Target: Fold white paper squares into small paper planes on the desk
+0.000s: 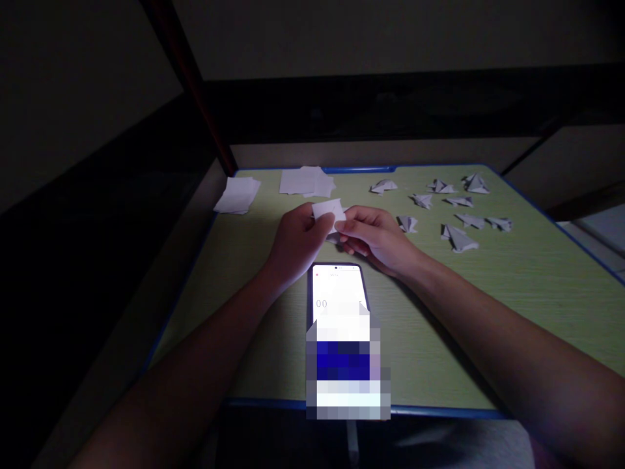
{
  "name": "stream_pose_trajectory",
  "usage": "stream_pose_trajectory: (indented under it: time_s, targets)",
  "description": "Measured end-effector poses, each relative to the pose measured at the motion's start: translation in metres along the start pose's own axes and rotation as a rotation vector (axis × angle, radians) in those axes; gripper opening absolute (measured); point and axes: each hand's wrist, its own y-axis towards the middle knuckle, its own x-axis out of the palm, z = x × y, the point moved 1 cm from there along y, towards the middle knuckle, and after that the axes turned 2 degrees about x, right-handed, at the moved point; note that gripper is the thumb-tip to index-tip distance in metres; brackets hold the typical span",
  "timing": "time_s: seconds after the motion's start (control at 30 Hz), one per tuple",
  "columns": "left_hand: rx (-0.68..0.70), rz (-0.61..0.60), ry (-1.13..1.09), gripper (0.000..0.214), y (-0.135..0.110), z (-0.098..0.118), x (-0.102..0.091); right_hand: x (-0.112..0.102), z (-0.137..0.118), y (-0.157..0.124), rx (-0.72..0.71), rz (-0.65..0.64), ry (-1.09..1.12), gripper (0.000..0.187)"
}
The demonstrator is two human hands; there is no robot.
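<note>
Between my two hands is a small white sheet of paper point(328, 208), held above the middle of the table. My left hand point(300, 241) pinches its left side, thumb on top. On the right side, my right hand point(374, 234) grips the paper between thumb and fingers, its other fingers curled below. A flap of paper shows under the thumbs, but its folds are hard to make out. Just below the hands lies a phone point(336, 286) with a bright screen, its lower part pixelated.
Several folded paper figures point(456, 238) lie scattered at the right of the green table point(258, 365), which has a blue edge. A stack of white paper point(237, 195) lies at the far left, with another paper stack point(305, 181) at the back. Dark walls surround the table.
</note>
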Motion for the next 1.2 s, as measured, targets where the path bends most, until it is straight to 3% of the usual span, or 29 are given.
stream_pose_trajectory:
  time_s: [1.2]
  targets:
    - [0.013,-0.011,0.01,0.021,-0.0011,0.0023,0.0011,-0.0007,0.0006,0.0006,-0.001,-0.008,-0.023,0.021]
